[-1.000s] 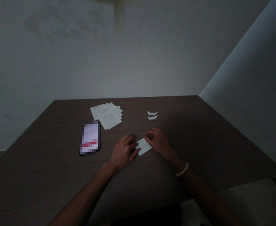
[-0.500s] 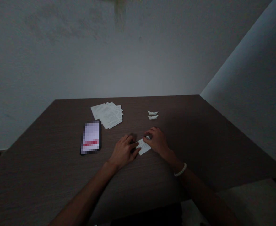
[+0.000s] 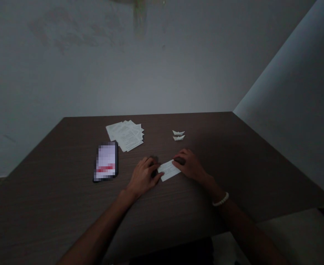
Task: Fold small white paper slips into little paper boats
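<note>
A small white sheet of paper (image 3: 169, 170) with lines of print lies on the table between my hands. My left hand (image 3: 144, 175) grips its left edge, thumb at the lower corner and forefinger at the upper one. At the paper's right end, my right hand (image 3: 190, 165) has its fingers curled over the upper right edge, pinching it. Beyond the hands stand two small folded paper boats (image 3: 178, 138), one behind the other. Farther left is a fanned stack of printed paper sheets (image 3: 128, 135).
A phone or tablet (image 3: 105, 161) with a blurred-out screen lies left of my left hand, close to the stack. The brown wooden table (image 3: 68, 206) meets a pale wall (image 3: 162, 73) at its far edge; another wall rises on the right.
My right hand has slid to the right along the paper, and more of the printed face shows. My left hand stays at the left edge.
</note>
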`<state>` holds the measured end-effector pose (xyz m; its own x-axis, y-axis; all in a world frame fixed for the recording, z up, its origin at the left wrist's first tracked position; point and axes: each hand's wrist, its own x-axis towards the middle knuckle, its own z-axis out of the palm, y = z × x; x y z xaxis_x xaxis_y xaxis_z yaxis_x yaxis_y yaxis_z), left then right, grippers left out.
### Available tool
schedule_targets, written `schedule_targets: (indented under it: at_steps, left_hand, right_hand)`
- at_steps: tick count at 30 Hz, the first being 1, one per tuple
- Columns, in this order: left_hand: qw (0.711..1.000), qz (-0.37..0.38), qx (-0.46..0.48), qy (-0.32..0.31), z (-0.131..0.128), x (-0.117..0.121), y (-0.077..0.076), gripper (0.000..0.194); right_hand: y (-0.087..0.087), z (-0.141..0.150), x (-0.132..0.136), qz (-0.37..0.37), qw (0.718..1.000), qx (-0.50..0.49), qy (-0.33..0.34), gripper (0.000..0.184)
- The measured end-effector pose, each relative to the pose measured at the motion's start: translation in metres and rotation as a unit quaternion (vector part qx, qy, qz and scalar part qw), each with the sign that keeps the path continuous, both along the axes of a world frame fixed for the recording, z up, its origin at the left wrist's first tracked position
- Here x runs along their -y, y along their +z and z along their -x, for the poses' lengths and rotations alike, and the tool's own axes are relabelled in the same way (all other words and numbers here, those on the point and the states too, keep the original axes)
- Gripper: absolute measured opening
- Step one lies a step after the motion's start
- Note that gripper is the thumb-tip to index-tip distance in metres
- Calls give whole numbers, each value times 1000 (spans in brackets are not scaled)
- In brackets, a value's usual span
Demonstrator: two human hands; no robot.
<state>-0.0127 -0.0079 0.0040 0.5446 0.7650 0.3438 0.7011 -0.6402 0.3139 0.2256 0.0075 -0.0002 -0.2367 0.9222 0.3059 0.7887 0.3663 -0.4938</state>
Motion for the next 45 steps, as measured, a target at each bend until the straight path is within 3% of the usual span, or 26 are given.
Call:
schedule_targets:
  at_steps: [5, 12, 17, 23, 26, 30, 32, 34, 45]
  left_hand:
    - [1000, 9, 21, 17, 1, -4, -2, 26]
    - [997, 52, 36, 34, -1, -4, -2, 22]
    - [997, 60, 49, 30, -3, -3, -3, 17]
    - [997, 57, 59, 13, -2, -4, -5, 12]
    - [996, 62, 67, 10, -2, -4, -5, 14]
    - [992, 66, 109, 8, -1, -3, -4, 25]
    - [988, 65, 140, -4, -1, -4, -2, 18]
    - [983, 63, 171, -15, -2, -4, 0, 10]
    - [959, 2, 284, -24, -5, 1, 12, 9]
  right_hand:
    - [12, 3, 3, 22, 996, 64, 66, 35]
    - [21, 9, 0, 62, 989, 99, 89, 22]
    - [22, 11, -1, 71, 988, 106, 85, 31]
    - [23, 12, -4, 69, 986, 121, 90, 29]
    - [22, 13, -5, 75, 986, 106, 104, 26]
    - [20, 19, 1, 78, 987, 69, 121, 9]
    - [20, 24, 5, 70, 989, 38, 121, 5]
    - [22, 28, 9, 56, 991, -4, 118, 5]
    - [22, 46, 23, 2, 984, -142, 110, 7]
